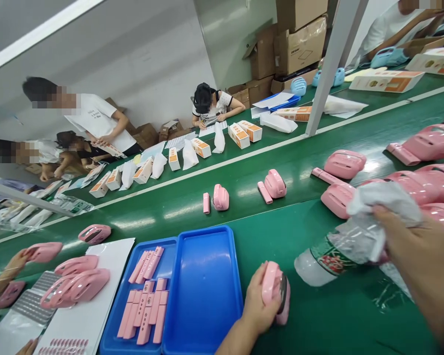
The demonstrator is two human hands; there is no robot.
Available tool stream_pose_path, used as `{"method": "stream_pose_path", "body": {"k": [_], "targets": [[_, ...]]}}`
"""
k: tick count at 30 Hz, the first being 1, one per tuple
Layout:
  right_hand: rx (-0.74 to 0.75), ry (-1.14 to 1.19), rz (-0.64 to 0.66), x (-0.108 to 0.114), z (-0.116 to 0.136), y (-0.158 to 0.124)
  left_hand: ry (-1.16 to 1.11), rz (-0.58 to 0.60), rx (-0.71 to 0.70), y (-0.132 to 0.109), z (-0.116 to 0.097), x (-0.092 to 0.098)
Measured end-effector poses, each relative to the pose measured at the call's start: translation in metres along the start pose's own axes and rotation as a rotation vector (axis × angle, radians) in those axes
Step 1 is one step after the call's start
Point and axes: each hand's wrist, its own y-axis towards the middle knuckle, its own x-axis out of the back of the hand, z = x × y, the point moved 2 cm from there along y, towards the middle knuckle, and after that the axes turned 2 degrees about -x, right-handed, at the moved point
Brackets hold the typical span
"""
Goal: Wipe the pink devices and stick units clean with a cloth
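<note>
Head view: a pink housing is in the person's left hand, thumb and fingers closed around its side, above the green bench and just right of the blue trays. The right hand grips a crumpled white cloth, fingers gathered on it. A clear bottle with a green label lies between the hands, partly hidden by the cloth; contact between the two cannot be determined.

Left of the held housing, two blue trays adjoin; the farther tray contains pink bars in two groups. Ahead, two upright housings each have a bar beside them. Clustered housings occupy the right side. At the left, a co-worker's hand holds another housing near a white sheet bearing several more. Orange-and-white boxes stand along the far side.
</note>
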Motion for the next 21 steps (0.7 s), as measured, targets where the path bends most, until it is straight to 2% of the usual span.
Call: {"method": "stream_pose_path", "body": {"k": [2, 4, 6, 9, 12, 14, 17, 19, 21], "targets": [[0.139, -0.023, 0.125, -0.017, 0.009, -0.006, -0.074, -0.1, 0.04, 0.005, -0.021, 0.014], [0.292, 0.018, 0.306, -0.034, 0.013, -0.018, -0.17, -0.171, 0.07, 0.008, -0.046, 0.03], [0.387, 0.05, 0.403, -0.045, 0.012, -0.03, -0.257, -0.237, 0.097, 0.007, -0.073, 0.045], [0.409, 0.005, 0.428, -0.044, 0.01, -0.035, -0.407, -0.339, 0.108, -0.001, -0.112, 0.065], [0.347, -0.154, 0.434, -0.029, 0.023, -0.017, -0.609, -0.437, 0.097, -0.01, -0.145, 0.075], [0.282, -0.27, 0.343, -0.017, 0.044, 0.0, -0.689, -0.454, 0.099, -0.015, -0.163, 0.075], [0.201, -0.343, 0.146, -0.006, 0.091, 0.006, -0.705, -0.382, 0.088, -0.019, -0.182, 0.068], [0.211, -0.311, 0.182, -0.01, 0.124, -0.009, -0.681, -0.336, 0.075, -0.019, -0.189, 0.063], [0.351, -0.204, 0.364, -0.019, 0.155, -0.036, -0.645, -0.304, 0.065, -0.018, -0.192, 0.06]]}}
